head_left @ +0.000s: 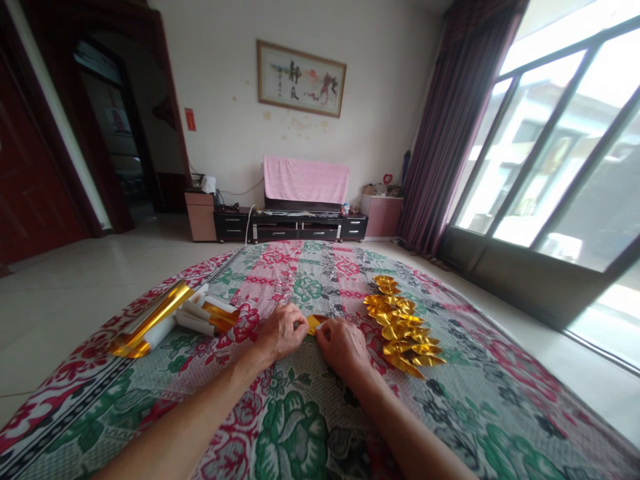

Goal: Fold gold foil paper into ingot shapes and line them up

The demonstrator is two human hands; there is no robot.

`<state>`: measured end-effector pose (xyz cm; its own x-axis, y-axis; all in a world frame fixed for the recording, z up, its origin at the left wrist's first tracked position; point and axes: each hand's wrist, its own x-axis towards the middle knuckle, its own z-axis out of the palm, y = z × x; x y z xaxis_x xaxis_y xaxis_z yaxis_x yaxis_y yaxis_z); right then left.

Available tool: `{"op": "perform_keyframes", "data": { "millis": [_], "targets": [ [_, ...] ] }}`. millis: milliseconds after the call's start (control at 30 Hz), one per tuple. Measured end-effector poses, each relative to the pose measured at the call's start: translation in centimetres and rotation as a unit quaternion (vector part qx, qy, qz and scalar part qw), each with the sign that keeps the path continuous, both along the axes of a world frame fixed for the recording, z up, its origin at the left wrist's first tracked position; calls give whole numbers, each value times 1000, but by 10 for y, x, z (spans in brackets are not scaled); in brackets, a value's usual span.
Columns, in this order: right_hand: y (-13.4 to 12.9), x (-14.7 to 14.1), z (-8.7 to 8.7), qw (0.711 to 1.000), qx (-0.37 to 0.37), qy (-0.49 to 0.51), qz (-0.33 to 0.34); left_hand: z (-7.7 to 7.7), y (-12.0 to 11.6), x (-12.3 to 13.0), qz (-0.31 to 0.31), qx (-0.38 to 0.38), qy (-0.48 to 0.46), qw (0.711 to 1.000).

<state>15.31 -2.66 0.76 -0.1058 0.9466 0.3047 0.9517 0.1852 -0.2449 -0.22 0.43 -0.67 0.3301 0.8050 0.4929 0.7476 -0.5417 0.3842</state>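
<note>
Between my hands, low over the patterned cloth, is a small piece of gold paper (314,324). My left hand (286,330) is closed at its left end, thumb and fingers pinched together. From the right, my right hand (344,343) is closed on the same piece, its fingers curled and partly hidden. Several folded gold paper shapes (405,327) lie in a row to the right of my right hand. Left of my left hand are loosely rolled gold and white sheets (155,323), with more curled sheets (207,317) beside them.
The flowered cloth (295,427) covers the wide surface under my arms. Beyond its far edge stand a low black cabinet (295,232) and a pink cloth (306,179) draped over something. A purple curtain (450,127) and large windows are on the right, a doorway on the left.
</note>
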Motion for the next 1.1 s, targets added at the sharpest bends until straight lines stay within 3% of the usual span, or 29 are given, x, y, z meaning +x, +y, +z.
{"op": "perform_keyframes", "data": {
  "millis": [433,800,1100],
  "targets": [
    [0,0,-2,1000,1,10,1,-6,2,0,22,2,15,1000],
    [-3,4,-4,997,32,19,68,-7,2,0,18,0,11,1000],
    [-5,4,-4,997,29,10,74,-8,4,0,21,1,6,1000]
  ]
}}
